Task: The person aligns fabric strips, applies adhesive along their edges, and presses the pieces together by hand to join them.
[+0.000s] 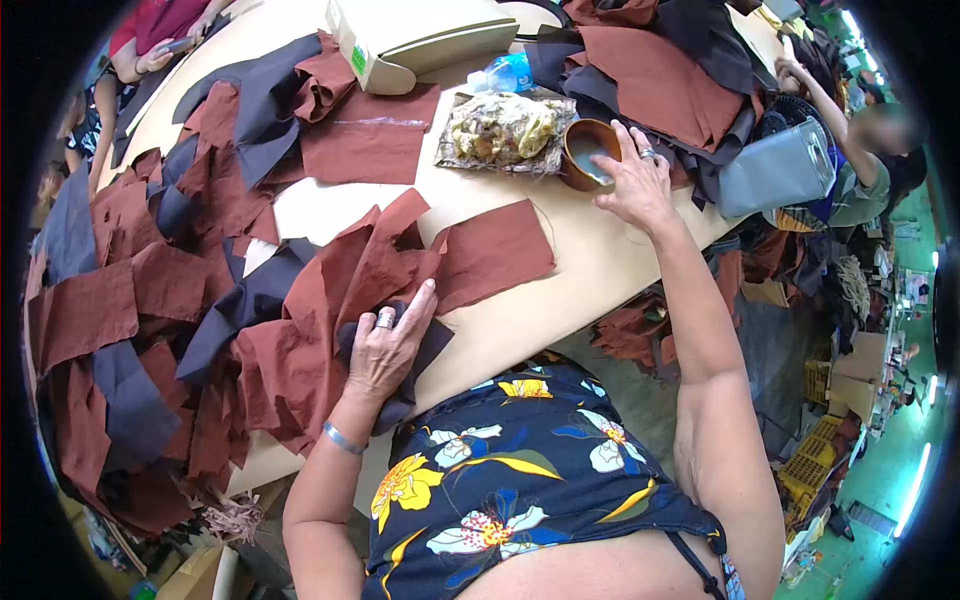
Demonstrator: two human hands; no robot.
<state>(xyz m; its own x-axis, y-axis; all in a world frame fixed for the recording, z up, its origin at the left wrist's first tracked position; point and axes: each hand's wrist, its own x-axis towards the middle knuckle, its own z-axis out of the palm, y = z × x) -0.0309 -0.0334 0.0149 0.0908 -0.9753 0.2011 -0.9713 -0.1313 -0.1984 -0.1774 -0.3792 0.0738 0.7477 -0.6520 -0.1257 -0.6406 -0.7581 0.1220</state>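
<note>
From where I stand, the person's right grip (640,188) is at a round brown bowl (583,131), fingers spread over its near right edge, one fingertip reaching inside toward the cloudy liquid (584,156). The bowl sits on the pale tabletop (590,282), just beside a rough slab (447,153) heaped with a crumpled yellowish mass (503,128).

The left grip (388,352) lies over rust-brown cloth (340,283), its fingers extended and fairly close together; I can't tell whether it pinches any fabric underneath. A flat rust-brown rectangle (500,252) lies just to the right of those fingertips. Further left, rust and dark cut pieces (130,280) tumble together in a wide heap.

Behind the slab are a bottle with a blue label (510,72) and an open cardboard box (440,50). Past the bowl rises a stack of rust and dark fabric (660,90), with a grey pouch (775,168) near it. A co-worker (862,200) is off to the right; another person's hand (155,60) shows at upper left.
</note>
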